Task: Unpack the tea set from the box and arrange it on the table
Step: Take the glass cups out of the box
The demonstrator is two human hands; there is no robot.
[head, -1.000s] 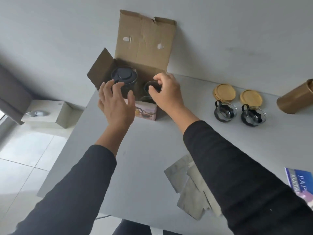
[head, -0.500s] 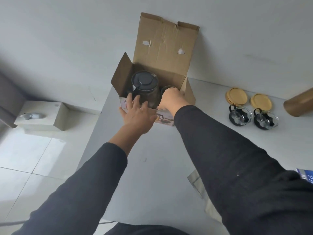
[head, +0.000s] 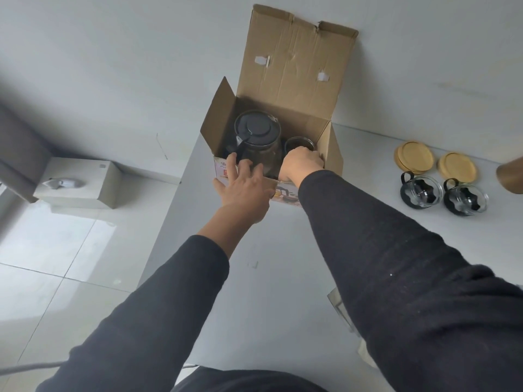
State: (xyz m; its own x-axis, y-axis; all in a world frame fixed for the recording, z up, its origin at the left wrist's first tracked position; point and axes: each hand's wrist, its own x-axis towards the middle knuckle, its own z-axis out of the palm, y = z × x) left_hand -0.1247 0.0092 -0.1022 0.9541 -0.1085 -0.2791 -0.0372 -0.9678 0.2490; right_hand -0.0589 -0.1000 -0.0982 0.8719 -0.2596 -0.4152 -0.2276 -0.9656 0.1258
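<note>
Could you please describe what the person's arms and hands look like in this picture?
Both arms wear long dark charcoal sleeves of knit-like fabric, ending above the wrists. The left hand and right hand are bare: no gloves, rings or watch visible.

Your box [head: 294,72] is plain brown corrugated cardboard, matt and creased, with scraps of white tape on its flap. The teapot [head: 256,140] in it has a clear glossy glass body and a matt dark plastic-looking lid. The cups [head: 421,191] are clear shiny glass with black bases. The coasters [head: 415,159] look like pale, smooth wood. Your sleeves [head: 396,267] are black knitted cloth, and the table [head: 283,278] is smooth, matt grey.
</note>
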